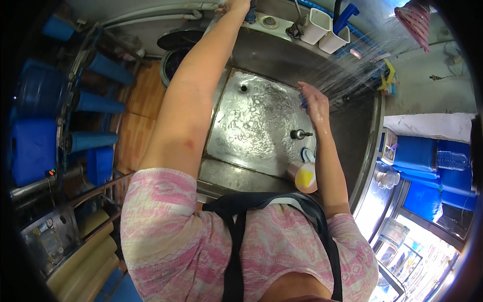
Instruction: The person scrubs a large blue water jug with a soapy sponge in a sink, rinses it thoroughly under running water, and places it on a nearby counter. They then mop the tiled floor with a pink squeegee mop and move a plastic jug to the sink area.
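My left hand [230, 7] reaches to the top edge, above the back ledge beside a dark blue object [249, 15]; its fingers are curled and what they hold is unclear. My right hand [315, 103] is wet, its fingers curled on a small blue object [304, 102] at the right of the wet steel sink [224, 136]. Below it lie a metal fitting [297, 134], a pale blue item [307, 155] and a pinkish container [294, 171] with a yellow pad [305, 177]. Water sprays across the upper right, near a pink patterned cone-shaped item [414, 25].
Two white holders [316, 26] stand on the back ledge with a blue tool [343, 17]. A round dark bin [171, 68] is behind my left arm. Blue cylinders [98, 103] on a rack line the left. Blue containers [415, 156] and a bright opening [407, 261] are on the right.
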A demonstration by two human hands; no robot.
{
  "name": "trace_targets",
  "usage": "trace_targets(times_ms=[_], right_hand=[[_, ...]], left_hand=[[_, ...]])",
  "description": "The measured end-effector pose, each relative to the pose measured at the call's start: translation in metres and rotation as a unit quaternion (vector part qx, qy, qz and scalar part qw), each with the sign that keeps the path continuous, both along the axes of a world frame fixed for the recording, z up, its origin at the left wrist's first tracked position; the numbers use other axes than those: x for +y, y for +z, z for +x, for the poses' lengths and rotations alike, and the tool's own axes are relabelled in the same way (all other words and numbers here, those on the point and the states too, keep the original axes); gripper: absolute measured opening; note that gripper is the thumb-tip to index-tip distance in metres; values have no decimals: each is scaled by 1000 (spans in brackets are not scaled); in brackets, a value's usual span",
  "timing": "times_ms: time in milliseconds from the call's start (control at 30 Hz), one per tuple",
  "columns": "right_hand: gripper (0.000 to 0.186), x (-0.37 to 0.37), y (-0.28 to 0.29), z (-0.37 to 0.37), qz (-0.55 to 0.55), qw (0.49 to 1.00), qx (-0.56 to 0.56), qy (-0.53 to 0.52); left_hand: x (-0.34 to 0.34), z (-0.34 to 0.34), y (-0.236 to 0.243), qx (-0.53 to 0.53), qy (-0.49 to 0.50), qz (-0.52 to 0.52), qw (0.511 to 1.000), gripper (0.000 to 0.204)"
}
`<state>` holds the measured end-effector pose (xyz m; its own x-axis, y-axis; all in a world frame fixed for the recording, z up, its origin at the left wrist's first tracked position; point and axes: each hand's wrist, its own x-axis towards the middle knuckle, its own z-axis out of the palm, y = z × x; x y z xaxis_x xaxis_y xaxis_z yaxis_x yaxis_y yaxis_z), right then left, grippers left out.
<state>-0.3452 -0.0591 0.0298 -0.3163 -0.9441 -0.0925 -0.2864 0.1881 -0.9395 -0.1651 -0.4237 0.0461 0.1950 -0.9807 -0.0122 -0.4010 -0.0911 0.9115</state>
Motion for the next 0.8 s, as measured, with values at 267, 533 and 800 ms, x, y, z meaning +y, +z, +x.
trace_targets(times_ms=[267,533,800], right_hand=[[63,-1,-27,-21,170,771,-614,2],[38,43,-99,-105,157,957,-234,-71],[30,99,-206,-106,245,885,396,22]], left_hand=[[20,-3,10,-258,43,-72,962,83],[84,-33,-19,-145,65,-186,970,94],[223,-163,-38,22,-350,-313,883,30]])
